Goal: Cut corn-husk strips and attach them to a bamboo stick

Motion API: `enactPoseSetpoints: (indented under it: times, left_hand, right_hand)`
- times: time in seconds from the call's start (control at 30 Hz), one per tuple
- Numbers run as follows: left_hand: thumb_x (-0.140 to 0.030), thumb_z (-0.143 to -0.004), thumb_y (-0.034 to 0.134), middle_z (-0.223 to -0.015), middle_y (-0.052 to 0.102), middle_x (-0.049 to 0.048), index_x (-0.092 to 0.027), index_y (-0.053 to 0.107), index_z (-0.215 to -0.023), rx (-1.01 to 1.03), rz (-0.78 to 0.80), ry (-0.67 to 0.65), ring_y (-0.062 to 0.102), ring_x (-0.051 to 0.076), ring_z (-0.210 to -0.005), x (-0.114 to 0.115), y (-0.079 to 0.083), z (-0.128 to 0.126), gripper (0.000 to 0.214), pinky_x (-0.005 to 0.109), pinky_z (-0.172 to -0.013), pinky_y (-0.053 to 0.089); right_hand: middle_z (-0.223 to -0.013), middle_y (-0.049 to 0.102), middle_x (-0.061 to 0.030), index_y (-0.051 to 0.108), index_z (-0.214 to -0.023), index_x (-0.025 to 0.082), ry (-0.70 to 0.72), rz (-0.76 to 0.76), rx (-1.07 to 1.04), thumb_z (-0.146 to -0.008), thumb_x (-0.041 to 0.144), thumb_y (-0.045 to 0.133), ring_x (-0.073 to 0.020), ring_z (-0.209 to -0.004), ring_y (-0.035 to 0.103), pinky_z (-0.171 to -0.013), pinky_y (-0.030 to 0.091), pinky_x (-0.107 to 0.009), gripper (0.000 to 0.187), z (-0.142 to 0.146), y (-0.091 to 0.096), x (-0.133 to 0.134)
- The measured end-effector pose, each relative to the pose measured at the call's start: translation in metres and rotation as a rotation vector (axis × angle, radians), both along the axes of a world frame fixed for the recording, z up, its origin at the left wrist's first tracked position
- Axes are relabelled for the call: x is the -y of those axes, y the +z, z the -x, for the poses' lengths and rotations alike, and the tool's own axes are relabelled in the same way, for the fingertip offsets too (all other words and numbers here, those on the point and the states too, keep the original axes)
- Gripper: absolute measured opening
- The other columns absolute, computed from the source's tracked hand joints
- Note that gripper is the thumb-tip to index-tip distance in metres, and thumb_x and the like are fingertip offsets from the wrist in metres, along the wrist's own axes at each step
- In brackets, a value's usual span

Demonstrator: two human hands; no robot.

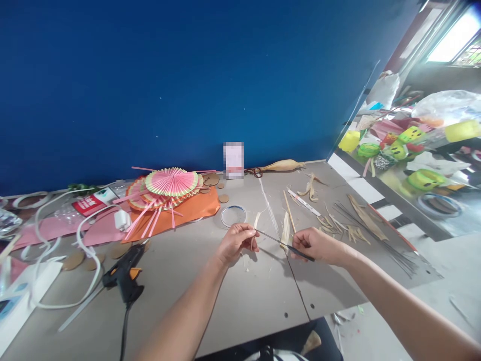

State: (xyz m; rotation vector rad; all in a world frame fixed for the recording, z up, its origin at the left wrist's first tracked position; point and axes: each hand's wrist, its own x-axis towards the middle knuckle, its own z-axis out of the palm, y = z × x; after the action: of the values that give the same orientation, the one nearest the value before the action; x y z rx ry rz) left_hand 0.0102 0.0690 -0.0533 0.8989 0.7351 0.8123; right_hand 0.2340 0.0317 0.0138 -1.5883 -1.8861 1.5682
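Note:
My left hand (240, 239) is closed in a pinch, with a narrow strip of pale dried husk (257, 219) rising from its fingertips. My right hand (313, 245) is closed around a slim, dark, pointed tool (298, 251) that looks like tweezers. The tool's thin tip reaches across to the fingers of my left hand; what exactly it touches there is hidden. A wider piece of dried husk (285, 229) lies just beside my right fingers, near a thin wooden stick (289, 210). Beyond my left hand lies a clear tape roll (233, 216).
To the left lie a black glue gun (124, 278), a white cable (37, 250) and pink paper rosettes (173, 181) on orange paper (203, 206). Thin wires (391, 250), husk scraps (353, 233) and a white pen-like stick (303, 201) lie right. A blue partition (188, 90) stands behind.

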Motion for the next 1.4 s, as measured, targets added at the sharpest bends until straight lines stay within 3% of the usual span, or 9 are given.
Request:
enactPoseSetpoints:
  times: [0.4, 0.87, 1.13, 1.4]
  left_hand:
    - [-0.020, -0.065, 0.052, -0.040, 0.053, 0.0000, -0.011, 0.057, -0.062, -0.050, -0.026, -0.030, 0.051, 0.011, -0.038, 0.001, 0.002, 0.000, 0.011, 0.026, -0.046, 0.045]
    - [-0.021, -0.065, 0.052, -0.043, 0.055, -0.0005, -0.012, 0.053, -0.062, -0.042, -0.006, 0.002, 0.053, 0.011, -0.039, 0.000, 0.000, 0.000, 0.009, 0.022, -0.043, 0.042]
    - [-0.023, -0.065, 0.056, -0.045, 0.056, -0.0010, -0.014, 0.048, -0.063, -0.043, 0.033, 0.109, 0.054, 0.010, -0.042, 0.000, 0.004, -0.001, 0.011, 0.018, -0.041, 0.039]
    - [-0.026, -0.061, 0.063, -0.067, 0.063, 0.0021, -0.016, 0.048, -0.068, 0.035, 0.089, 0.280, 0.063, 0.017, -0.069, 0.001, 0.007, -0.004, 0.019, 0.017, -0.042, 0.042]
  right_hand:
    - [-0.055, 0.061, 0.0000, 0.048, -0.052, 0.017, 0.007, 0.001, 0.049, -0.061, 0.019, 0.047, -0.0136, -0.058, 0.057, -0.049, 0.037, -0.020, 0.009, 0.003, 0.006, -0.002]
    - [-0.051, 0.058, 0.0007, 0.050, -0.054, 0.016, -0.040, -0.007, 0.010, -0.062, 0.027, 0.053, -0.0129, -0.054, 0.055, -0.045, 0.033, -0.019, 0.014, 0.003, 0.003, -0.001]
    - [-0.049, 0.056, 0.0004, 0.056, -0.063, 0.015, -0.074, -0.028, -0.022, -0.067, 0.035, 0.055, -0.0107, -0.049, 0.051, -0.043, 0.030, -0.019, 0.021, -0.001, -0.005, 0.001]
    - [-0.049, 0.056, 0.0010, 0.056, -0.064, 0.014, -0.178, -0.102, -0.044, -0.064, 0.039, 0.058, -0.0079, -0.043, 0.044, -0.041, 0.030, -0.019, 0.025, 0.004, -0.031, 0.003]
